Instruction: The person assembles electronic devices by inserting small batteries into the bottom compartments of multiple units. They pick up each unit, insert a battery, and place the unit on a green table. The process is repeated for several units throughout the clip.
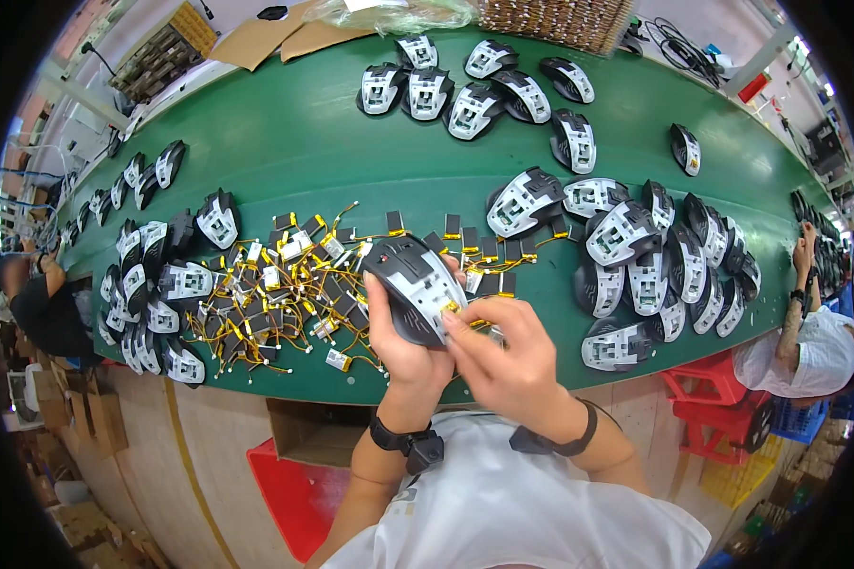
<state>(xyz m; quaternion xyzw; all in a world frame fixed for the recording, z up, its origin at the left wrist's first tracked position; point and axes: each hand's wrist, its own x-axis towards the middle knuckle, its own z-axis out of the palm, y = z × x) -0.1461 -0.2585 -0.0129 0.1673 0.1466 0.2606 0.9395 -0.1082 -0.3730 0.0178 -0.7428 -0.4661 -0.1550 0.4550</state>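
My left hand (403,356) is wrapped round a black and white computer mouse (410,284), its white inner frame exposed and facing up. At the lower right end of that mouse, my right hand (508,356) pinches with thumb and forefinger. A small yellow piece (452,307) shows at those fingertips; what exactly they grip is too small to make out. Left of my hands spreads a loose pile of small battery packs (285,275), with yellow tape and thin wires. More battery packs (503,250) lie just behind and right of the held mouse.
The green table (285,133) bears clusters of similar mice (626,237) at right, left (147,284) and far middle (470,109). A person (797,332) sits at the right, another (43,303) at the left. Below the table edge are a red bin (289,507) and red stools (712,379).
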